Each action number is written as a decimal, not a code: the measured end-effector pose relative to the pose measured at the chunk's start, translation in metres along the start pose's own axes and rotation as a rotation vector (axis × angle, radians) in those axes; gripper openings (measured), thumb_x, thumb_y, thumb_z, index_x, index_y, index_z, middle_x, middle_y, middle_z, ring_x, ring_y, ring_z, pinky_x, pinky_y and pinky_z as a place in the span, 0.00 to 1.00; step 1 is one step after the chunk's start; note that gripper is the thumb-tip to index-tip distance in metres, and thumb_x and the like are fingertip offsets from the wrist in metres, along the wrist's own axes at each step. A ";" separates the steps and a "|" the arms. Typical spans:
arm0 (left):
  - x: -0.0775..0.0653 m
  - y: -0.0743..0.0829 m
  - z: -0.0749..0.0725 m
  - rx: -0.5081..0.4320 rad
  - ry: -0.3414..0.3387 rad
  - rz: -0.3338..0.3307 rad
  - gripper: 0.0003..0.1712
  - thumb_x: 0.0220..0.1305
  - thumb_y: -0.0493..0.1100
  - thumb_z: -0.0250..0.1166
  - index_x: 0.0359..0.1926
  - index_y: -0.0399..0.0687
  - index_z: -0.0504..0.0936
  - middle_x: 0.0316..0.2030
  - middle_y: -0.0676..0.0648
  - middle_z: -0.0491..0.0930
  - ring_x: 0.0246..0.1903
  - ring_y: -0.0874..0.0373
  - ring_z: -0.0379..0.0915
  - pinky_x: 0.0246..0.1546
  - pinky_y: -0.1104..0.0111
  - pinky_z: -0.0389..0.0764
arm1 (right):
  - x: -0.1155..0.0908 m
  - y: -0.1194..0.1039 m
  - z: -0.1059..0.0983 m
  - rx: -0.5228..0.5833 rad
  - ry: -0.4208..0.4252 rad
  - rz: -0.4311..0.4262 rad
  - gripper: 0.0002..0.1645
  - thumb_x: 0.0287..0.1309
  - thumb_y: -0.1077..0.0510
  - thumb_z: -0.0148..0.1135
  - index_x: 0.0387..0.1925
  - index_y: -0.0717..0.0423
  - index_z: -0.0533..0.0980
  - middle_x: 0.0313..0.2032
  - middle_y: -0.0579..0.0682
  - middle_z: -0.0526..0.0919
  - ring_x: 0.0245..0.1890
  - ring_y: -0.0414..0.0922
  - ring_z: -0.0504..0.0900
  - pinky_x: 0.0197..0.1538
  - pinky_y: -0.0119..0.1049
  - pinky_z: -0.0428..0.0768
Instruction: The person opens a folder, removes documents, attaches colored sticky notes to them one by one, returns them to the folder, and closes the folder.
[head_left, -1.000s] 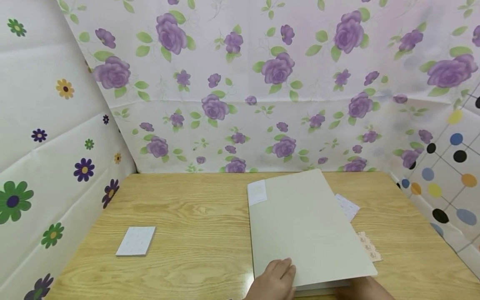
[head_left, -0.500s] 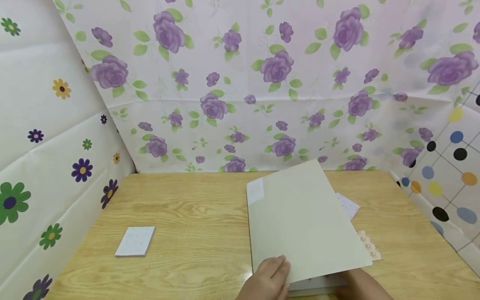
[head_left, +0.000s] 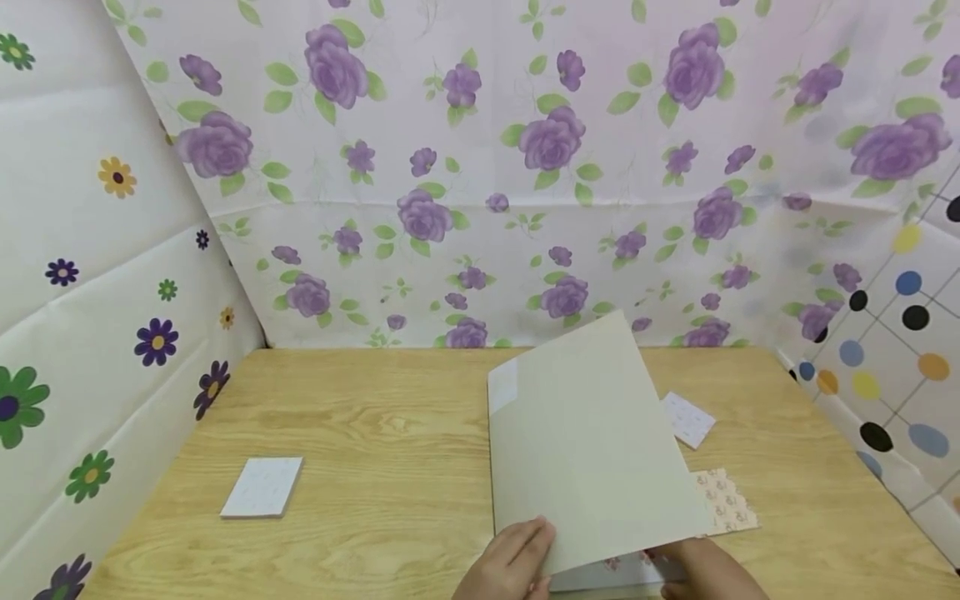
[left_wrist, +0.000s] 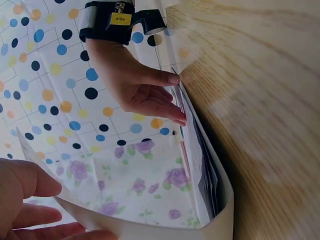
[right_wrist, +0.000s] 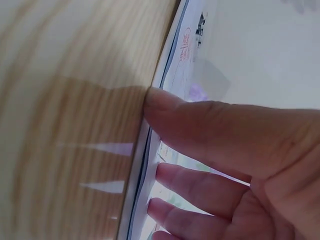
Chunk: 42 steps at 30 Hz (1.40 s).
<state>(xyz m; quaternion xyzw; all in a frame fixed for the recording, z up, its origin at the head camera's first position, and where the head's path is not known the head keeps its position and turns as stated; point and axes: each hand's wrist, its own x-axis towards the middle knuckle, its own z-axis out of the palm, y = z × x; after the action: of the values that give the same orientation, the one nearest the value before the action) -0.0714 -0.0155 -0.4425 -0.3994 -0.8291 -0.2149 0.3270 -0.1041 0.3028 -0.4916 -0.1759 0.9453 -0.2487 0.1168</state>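
Observation:
A large cream folder (head_left: 581, 450) lies at the right-centre of the table, its front cover tilted up along the right side. At the cover's lower edge near the spine, my left hand (head_left: 510, 562) pinches it, with fingers over the outer face. My right hand (head_left: 705, 571) reaches under the raised cover. It grips the open edge of the inner sheets (left_wrist: 200, 165), thumb at the edge and fingers on the top sheet, as the left wrist view shows. Red marks (right_wrist: 185, 45) and part of a floral print show on the sheets. The cover hides most of them.
A white square pad (head_left: 262, 487) lies at the left of the wood-grain table (head_left: 375, 433). Right of the folder are a small white patterned card (head_left: 688, 419) and a peach patterned piece with a wavy edge (head_left: 723, 500). Printed sheeting (head_left: 420, 167) encloses the back and sides.
The folder's cover has risen further, its right edge tilting up and leftward. More of the inner sheets and the peach piece shows. My left hand has shifted slightly left.

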 end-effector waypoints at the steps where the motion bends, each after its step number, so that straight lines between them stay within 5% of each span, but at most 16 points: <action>1: -0.001 0.000 -0.001 -0.005 0.006 -0.013 0.21 0.55 0.38 0.73 0.51 0.35 0.85 0.46 0.43 0.86 0.45 0.55 0.85 0.46 0.76 0.84 | 0.000 -0.003 -0.001 0.003 -0.007 0.031 0.35 0.41 0.61 0.81 0.56 0.58 0.82 0.51 0.60 0.87 0.50 0.62 0.86 0.49 0.58 0.85; 7: -0.009 -0.004 -0.003 -0.015 0.116 -0.066 0.25 0.51 0.38 0.71 0.51 0.31 0.84 0.44 0.43 0.85 0.42 0.55 0.85 0.45 0.80 0.82 | 0.003 -0.027 -0.007 0.053 -0.080 0.287 0.27 0.44 0.65 0.79 0.51 0.60 0.84 0.56 0.63 0.84 0.57 0.65 0.82 0.61 0.64 0.76; 14: -0.020 -0.003 -0.007 -0.196 0.156 -0.232 0.33 0.38 0.29 0.70 0.53 0.29 0.83 0.45 0.39 0.83 0.36 0.62 0.81 0.30 0.89 0.75 | 0.004 -0.035 -0.009 0.024 -0.095 0.324 0.27 0.45 0.64 0.79 0.51 0.56 0.85 0.62 0.64 0.80 0.62 0.67 0.78 0.65 0.67 0.71; 19: -0.028 0.001 -0.008 -0.345 0.109 -0.394 0.33 0.43 0.25 0.68 0.57 0.30 0.81 0.50 0.38 0.81 0.42 0.54 0.83 0.29 0.84 0.79 | 0.006 -0.036 -0.010 0.021 -0.100 0.319 0.27 0.45 0.63 0.79 0.52 0.56 0.85 0.63 0.63 0.80 0.62 0.67 0.78 0.64 0.67 0.73; 26: -0.033 -0.001 -0.017 -0.589 -0.105 -0.602 0.29 0.62 0.30 0.61 0.65 0.26 0.72 0.59 0.27 0.73 0.51 0.28 0.77 0.38 0.66 0.89 | 0.005 -0.039 -0.012 0.021 -0.102 0.320 0.28 0.46 0.64 0.79 0.53 0.56 0.84 0.63 0.64 0.80 0.62 0.68 0.78 0.64 0.66 0.74; 30: -0.035 -0.001 -0.020 -0.613 -0.121 -0.651 0.30 0.62 0.29 0.61 0.66 0.28 0.71 0.60 0.26 0.71 0.53 0.28 0.76 0.40 0.65 0.89 | 0.004 -0.040 -0.012 0.021 -0.102 0.320 0.28 0.46 0.64 0.79 0.53 0.57 0.84 0.63 0.64 0.80 0.61 0.68 0.78 0.63 0.65 0.75; 37: -0.036 0.001 -0.021 -0.489 -0.035 -0.695 0.31 0.55 0.24 0.62 0.63 0.32 0.74 0.56 0.35 0.76 0.50 0.43 0.79 0.33 0.77 0.85 | 0.003 -0.040 -0.013 0.030 -0.083 0.309 0.28 0.44 0.64 0.79 0.52 0.56 0.85 0.62 0.63 0.81 0.60 0.67 0.79 0.62 0.65 0.75; 42: -0.037 -0.001 -0.023 -0.486 -0.060 -0.709 0.33 0.53 0.24 0.61 0.64 0.30 0.73 0.57 0.35 0.75 0.51 0.41 0.79 0.35 0.78 0.85 | 0.003 -0.040 -0.013 0.017 -0.073 0.316 0.29 0.44 0.64 0.80 0.52 0.56 0.85 0.62 0.63 0.81 0.60 0.67 0.79 0.62 0.65 0.76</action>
<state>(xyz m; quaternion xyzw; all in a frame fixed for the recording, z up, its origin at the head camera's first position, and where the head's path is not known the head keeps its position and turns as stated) -0.0466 -0.0499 -0.4535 -0.1612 -0.8495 -0.4913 0.1050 -0.0995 0.2743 -0.4605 -0.0328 0.9541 -0.2287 0.1904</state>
